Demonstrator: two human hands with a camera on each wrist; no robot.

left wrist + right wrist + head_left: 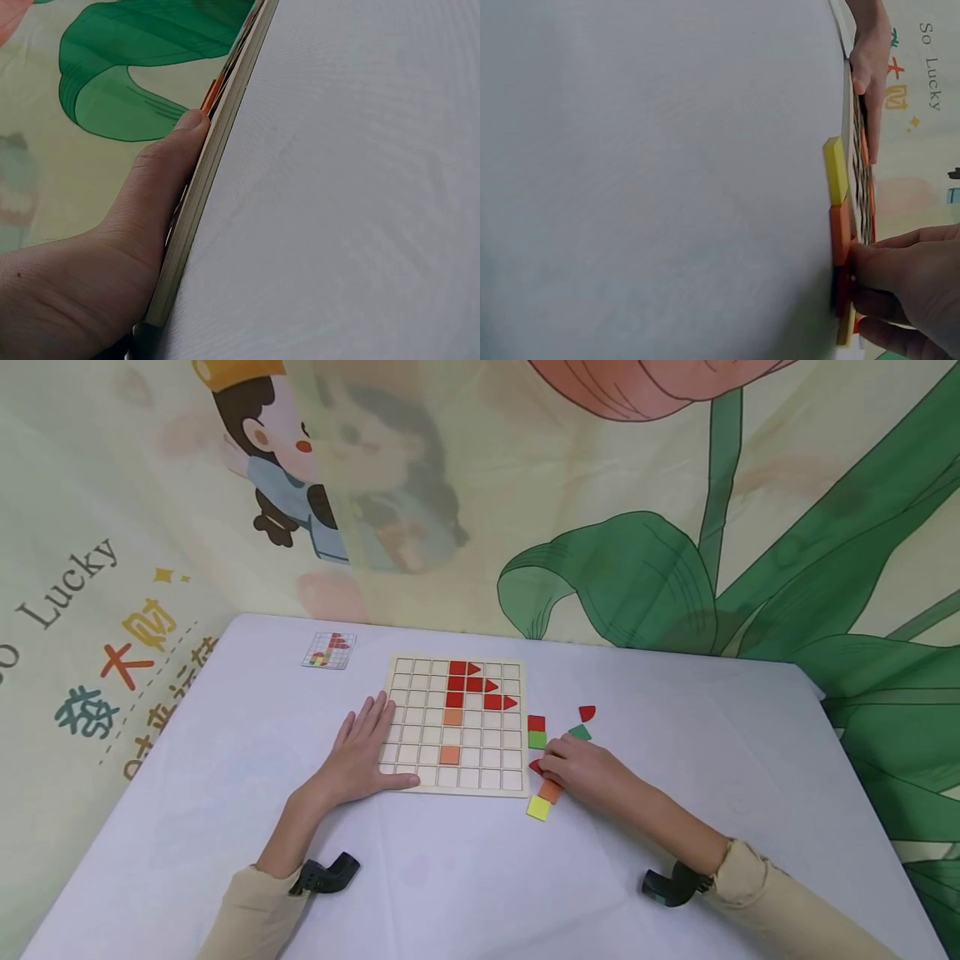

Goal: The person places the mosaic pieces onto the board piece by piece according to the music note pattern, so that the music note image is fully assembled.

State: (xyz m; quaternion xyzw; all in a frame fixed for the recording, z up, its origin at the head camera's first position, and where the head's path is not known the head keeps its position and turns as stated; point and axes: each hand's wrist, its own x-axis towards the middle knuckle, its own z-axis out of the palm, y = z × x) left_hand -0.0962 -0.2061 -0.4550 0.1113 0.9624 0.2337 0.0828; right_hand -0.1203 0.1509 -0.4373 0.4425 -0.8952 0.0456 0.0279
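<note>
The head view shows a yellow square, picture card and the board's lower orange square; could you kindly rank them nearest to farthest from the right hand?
1. Yellow square, by the board's near right corner.
2. Lower orange square, on the board.
3. Picture card, at the far left.

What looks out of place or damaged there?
Nothing looks damaged. On the board, one empty cell splits the two orange squares: odd, though perhaps just unfinished. The yellow tile off its near right corner lies askew.

A pale gridded wooden board [452, 737] lies flat; coloured tiles [537, 808] flank its right edge, one half-hidden red tile [535, 766] perhaps triangular.
</note>
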